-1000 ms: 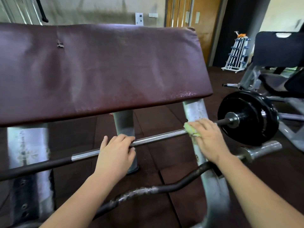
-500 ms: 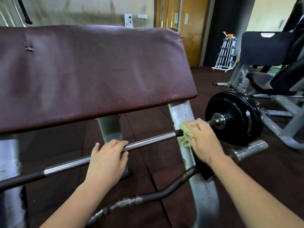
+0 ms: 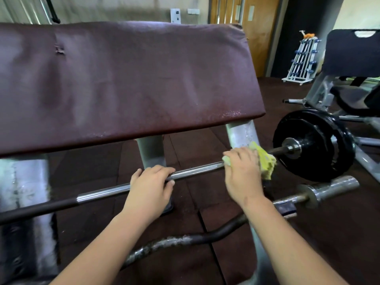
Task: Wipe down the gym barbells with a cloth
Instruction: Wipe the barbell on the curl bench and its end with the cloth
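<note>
A straight barbell [image 3: 197, 168] lies across the rack below a maroon pad, with a black weight plate [image 3: 320, 145] on its right end. My left hand [image 3: 151, 188] grips the chrome middle of the bar. My right hand [image 3: 242, 173] presses a yellow-green cloth [image 3: 265, 161] around the bar just left of the plate's collar. A curved, worn barbell [image 3: 185, 240] rests lower and nearer to me, its chrome sleeve [image 3: 333, 188] sticking out to the right.
The big maroon preacher pad [image 3: 123, 79] fills the upper left on grey steel posts [image 3: 240, 132]. A black-padded machine [image 3: 353, 54] and a small white dumbbell rack [image 3: 304, 58] stand at the right. Dark rubber floor [image 3: 329, 233] lies underneath.
My right hand slid the cloth along the bar toward the weight plate, and more cloth shows past my fingers. My left hand kept its grip; the camera shifted slightly.
</note>
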`<act>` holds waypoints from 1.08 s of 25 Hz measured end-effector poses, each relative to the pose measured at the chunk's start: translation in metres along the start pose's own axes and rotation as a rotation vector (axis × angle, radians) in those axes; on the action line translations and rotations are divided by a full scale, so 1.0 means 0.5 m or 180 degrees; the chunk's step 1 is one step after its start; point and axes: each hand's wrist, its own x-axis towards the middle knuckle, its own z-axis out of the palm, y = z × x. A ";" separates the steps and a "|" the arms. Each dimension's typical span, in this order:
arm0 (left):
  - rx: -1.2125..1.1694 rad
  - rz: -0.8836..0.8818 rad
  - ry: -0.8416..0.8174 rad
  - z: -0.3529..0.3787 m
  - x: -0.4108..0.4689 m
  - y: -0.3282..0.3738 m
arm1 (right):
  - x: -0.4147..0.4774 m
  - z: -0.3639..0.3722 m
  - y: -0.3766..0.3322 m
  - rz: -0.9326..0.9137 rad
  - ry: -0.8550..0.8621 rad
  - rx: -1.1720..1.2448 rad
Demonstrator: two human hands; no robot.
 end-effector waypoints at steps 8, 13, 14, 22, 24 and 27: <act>0.0118 0.0055 0.0139 -0.022 -0.027 -0.044 | 0.015 -0.013 -0.007 -0.0849 -0.0733 0.0038; 0.0314 -0.0103 0.0206 -0.053 -0.054 -0.083 | -0.044 0.016 -0.051 0.0139 -0.0222 0.0138; 0.0327 -0.0139 0.0202 -0.059 -0.060 -0.088 | -0.070 0.029 -0.103 0.0152 -0.0147 0.0214; 0.0496 -0.0373 0.0191 -0.094 -0.113 -0.132 | -0.106 0.051 -0.218 -0.1251 -0.0661 0.0018; 0.0542 -0.0411 0.0189 -0.103 -0.125 -0.148 | -0.050 0.031 -0.148 -0.0945 -0.0657 -0.0286; 0.0526 -0.0545 0.0153 -0.119 -0.137 -0.168 | -0.017 0.007 -0.134 -0.0819 -0.0669 -0.0377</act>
